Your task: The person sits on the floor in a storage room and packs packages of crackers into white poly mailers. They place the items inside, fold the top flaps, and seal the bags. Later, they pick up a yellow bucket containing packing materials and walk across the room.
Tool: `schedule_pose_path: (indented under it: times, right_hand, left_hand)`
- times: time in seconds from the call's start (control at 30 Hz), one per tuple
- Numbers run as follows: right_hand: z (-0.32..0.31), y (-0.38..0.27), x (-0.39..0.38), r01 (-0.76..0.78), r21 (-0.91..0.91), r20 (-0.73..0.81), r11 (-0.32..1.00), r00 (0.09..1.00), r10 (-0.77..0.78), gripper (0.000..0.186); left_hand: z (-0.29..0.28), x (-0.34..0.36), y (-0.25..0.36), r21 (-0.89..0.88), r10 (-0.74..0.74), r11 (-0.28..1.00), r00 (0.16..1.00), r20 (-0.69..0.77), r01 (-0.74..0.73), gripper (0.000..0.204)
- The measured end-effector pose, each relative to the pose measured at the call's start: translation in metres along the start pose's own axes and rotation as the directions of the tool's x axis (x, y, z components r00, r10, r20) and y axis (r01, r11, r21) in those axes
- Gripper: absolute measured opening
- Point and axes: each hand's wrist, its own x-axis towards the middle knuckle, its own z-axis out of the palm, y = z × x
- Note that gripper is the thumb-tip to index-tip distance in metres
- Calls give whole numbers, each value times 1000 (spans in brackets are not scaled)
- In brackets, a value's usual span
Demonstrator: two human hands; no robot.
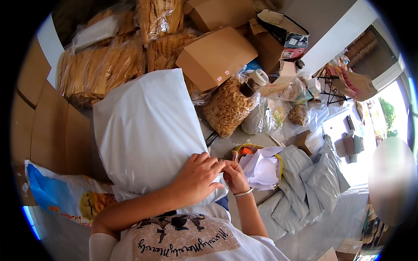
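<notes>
A large, full white plastic mailing bag (148, 130) lies in front of me, its near end against my body. My left hand (198, 176) rests over its right edge, fingers bent and pointing right, thumb lower down. Just beyond that edge my right hand (235, 177), with a pale bracelet at the wrist, is closed in a pinch. The fingertips of both hands meet there, and what lies between them is too small or covered to make out. Close beside my right hand is a yellow-rimmed basket (280, 163) holding crumpled white paper (262, 165) and an orange item.
Grey plastic mailing bags (307, 182) are heaped at the right. Bagged dried yellowish sticks (102, 69) and an open cardboard box (217, 54) stand at the back. A white-lidded jar (257, 80) adjoins a bag of dried slices (226, 106). At left are cartons (52, 126) and a printed bag (61, 189).
</notes>
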Motion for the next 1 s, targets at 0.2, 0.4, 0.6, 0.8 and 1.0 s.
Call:
schedule_pose_path:
  times: [0.2, 0.4, 0.6, 0.8, 1.0]
  right_hand:
    - [-3, 10, 10, 45, 35, 40, 998, 998, -46, 21]
    - [12, 15, 31, 418, -564, -31, 713, 851, -524, 18]
    - [15, 14, 24, 373, -729, -166, 574, 717, -677, 21]
    - [14, 13, 26, 385, -736, -205, 557, 658, -725, 24]
    - [-71, -5, 39, 382, -238, -534, 893, 717, -449, 30]
  left_hand:
    - [28, -4, -18, 78, 121, 989, 992, 27, -123, 3]
    - [34, -8, -26, 64, 80, 995, 996, -30, -78, 1]
    - [32, -7, -28, 62, 45, 997, 998, -38, -43, 2]
    - [33, -6, -29, 30, 24, 999, 999, -43, -23, 3]
    - [33, -9, -29, -122, -33, 992, 989, -144, 15, 4]
